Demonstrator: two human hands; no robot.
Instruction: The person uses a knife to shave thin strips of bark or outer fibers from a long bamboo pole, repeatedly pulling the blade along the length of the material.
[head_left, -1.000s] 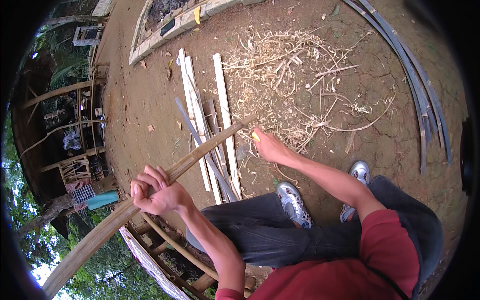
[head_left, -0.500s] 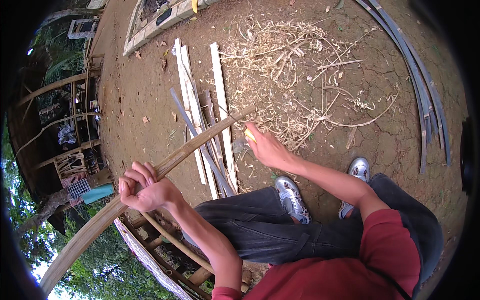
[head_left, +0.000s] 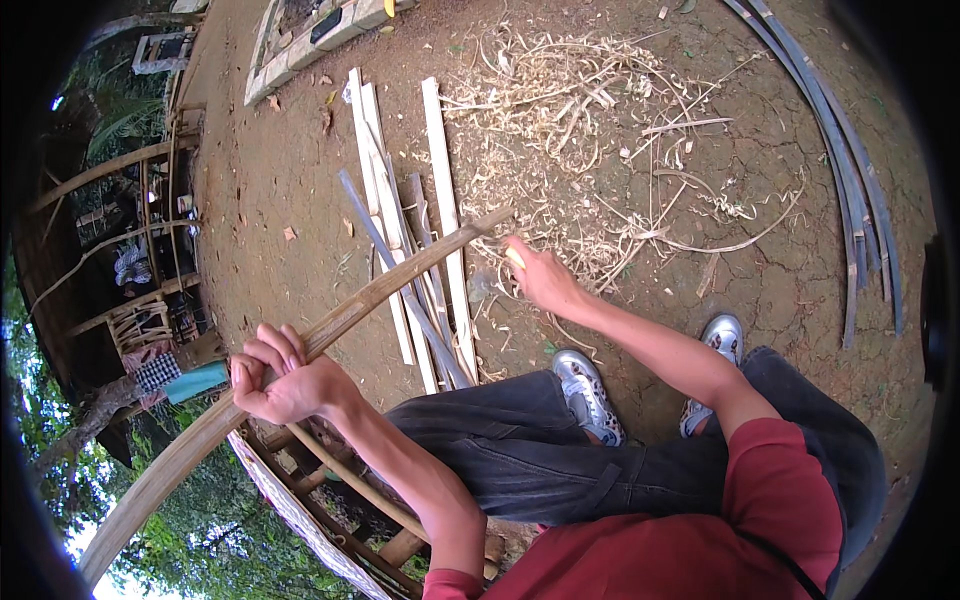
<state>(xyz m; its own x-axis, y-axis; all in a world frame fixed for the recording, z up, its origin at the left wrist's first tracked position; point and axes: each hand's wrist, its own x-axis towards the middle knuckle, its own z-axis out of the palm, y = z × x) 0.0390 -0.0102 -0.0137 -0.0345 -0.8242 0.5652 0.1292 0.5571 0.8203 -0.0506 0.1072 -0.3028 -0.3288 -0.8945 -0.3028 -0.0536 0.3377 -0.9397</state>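
At the lower left, your left hand curls around a long, woody brown pole (head_left: 370, 302) slanting up across flat, pale strips (head_left: 441, 160); the left hand (head_left: 290, 385) is closed. Your right hand (head_left: 548, 282), wrapped around a yellow handle (head_left: 515, 258), has edged slightly rightward beside the pole's tip, suggesting a stroke along it. Curly, papery shavings (head_left: 570, 100) lie beyond, then bowed grey strips (head_left: 838, 150).

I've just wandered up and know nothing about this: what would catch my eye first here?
Probably the long wooden pole, slanting from the lower left corner to the middle, gripped in the left hand. Above its tip, a tangle of pale shavings spreads over the brown earth. Just right of that tip, the right hand holds a yellow object, mostly hidden.
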